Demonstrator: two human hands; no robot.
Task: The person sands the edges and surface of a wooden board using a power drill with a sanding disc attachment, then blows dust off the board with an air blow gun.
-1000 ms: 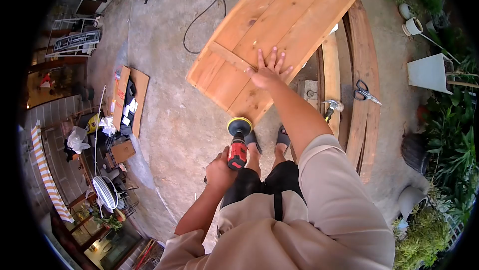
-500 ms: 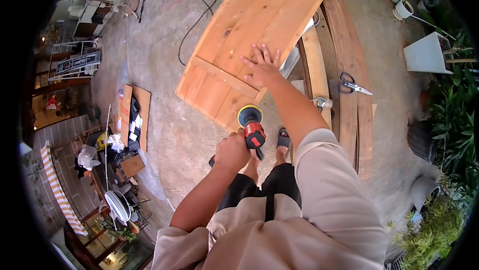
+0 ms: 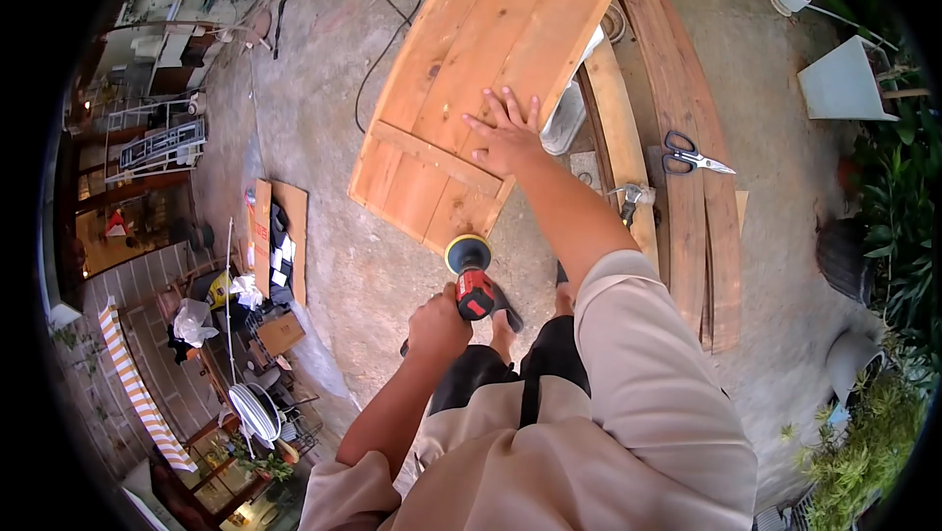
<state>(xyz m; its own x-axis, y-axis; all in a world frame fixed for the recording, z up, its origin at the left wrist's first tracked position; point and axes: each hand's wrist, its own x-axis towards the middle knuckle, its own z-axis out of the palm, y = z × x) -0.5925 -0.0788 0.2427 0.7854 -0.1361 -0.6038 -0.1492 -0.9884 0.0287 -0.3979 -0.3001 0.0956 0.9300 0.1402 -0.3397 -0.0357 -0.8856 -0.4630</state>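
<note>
My left hand grips a red and black cordless drill fitted with a round, yellow-edged sanding pad. The pad is at the near end of a wooden panel made of planks with cross battens; whether it touches the edge I cannot tell. My right hand lies flat on the panel, fingers spread, just beyond the near batten. The drill's handle is mostly hidden by my left hand.
Long boards lie to the right, with scissors on top and a metal tool on a narrower plank. A black cable runs on the concrete. Cardboard and a fan stand left; a white planter is right.
My left hand has drawn the drill back toward me and slightly left, along the panel's near end. The right hand stays flat in the same place. The whole view has shifted a little.
</note>
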